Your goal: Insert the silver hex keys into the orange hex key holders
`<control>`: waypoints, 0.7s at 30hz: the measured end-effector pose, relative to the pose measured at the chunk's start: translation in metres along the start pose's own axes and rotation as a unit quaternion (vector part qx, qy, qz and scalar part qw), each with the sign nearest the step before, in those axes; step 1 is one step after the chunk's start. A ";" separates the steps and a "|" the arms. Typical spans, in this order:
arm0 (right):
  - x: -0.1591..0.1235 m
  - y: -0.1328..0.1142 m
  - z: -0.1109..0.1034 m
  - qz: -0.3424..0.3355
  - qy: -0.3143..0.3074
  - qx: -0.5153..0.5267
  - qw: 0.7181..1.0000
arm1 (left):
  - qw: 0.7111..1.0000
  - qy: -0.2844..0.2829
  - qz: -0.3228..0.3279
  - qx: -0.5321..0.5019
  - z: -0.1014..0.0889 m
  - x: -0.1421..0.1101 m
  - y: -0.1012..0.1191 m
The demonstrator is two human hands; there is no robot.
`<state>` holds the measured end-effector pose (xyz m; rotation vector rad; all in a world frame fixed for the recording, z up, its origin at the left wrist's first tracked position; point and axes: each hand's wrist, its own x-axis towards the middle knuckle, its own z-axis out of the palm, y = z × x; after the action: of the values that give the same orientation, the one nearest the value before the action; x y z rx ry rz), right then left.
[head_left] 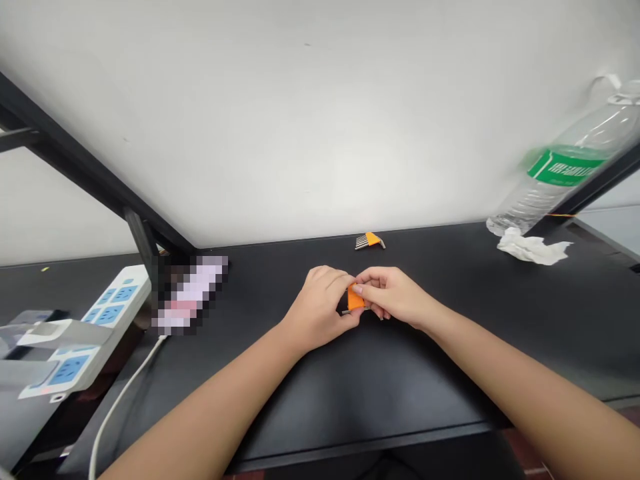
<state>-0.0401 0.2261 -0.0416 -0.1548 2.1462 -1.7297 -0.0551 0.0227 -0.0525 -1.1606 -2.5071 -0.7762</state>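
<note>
Between my two hands is an orange hex key holder (355,297), with a metal key sticking out at its lower edge. My left hand (324,308) is closed around its left side, thumb below and fingers above. On the right side, my right hand (395,294) pinches the holder with thumb and fingers; a bit of metal shows under those fingers. How many keys sit in this holder is hidden by my hands. Beyond them, near the wall, lies a second orange hex key set (371,239) with several keys in it.
A large clear bottle with a green label (567,165) leans at the right, beside crumpled tissue (534,247). To the left are a white power strip (127,280) with plugs, a blurred-out flat object (193,297) and a white cable (125,393). Black frame bars flank the black table (320,413).
</note>
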 end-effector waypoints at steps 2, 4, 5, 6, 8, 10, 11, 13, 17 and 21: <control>0.003 0.001 0.000 0.025 0.003 0.060 0.998 | 1.000 0.005 0.025 0.007 0.002 0.000 0.000; 0.005 0.001 -0.001 0.045 0.004 0.105 0.993 | 0.999 0.005 0.046 0.012 0.003 0.001 -0.001; 0.005 0.001 -0.002 0.051 0.004 0.114 0.992 | 0.998 0.003 0.054 0.013 0.003 0.001 -0.002; 0.006 0.001 -0.003 0.053 0.007 0.117 0.992 | 0.998 0.001 0.061 0.014 0.004 0.002 -0.003; 0.007 0.001 -0.006 0.051 0.010 0.115 0.992 | 0.997 -0.002 0.070 0.016 0.004 0.002 -0.005; 0.009 0.003 -0.008 0.058 0.008 0.125 0.990 | 0.997 0.000 0.078 0.020 0.004 0.003 -0.007; 0.011 0.004 -0.010 0.067 0.009 0.136 0.988 | 0.997 0.001 0.080 0.021 0.003 0.003 -0.009; 0.013 0.006 -0.013 0.081 0.015 0.148 0.986 | 0.997 0.002 0.077 0.022 0.001 0.003 -0.012; 0.017 0.010 -0.020 0.065 0.045 0.119 0.990 | 0.998 -0.009 0.054 0.020 0.000 0.003 -0.018; 0.020 0.012 -0.021 0.069 0.075 0.124 0.987 | 0.998 -0.002 0.051 0.034 0.003 0.003 -0.022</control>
<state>-0.0638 0.2423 -0.0539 0.1911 1.9645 -1.9601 -0.0740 0.0147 -0.0614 -1.2572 -2.4365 -0.6586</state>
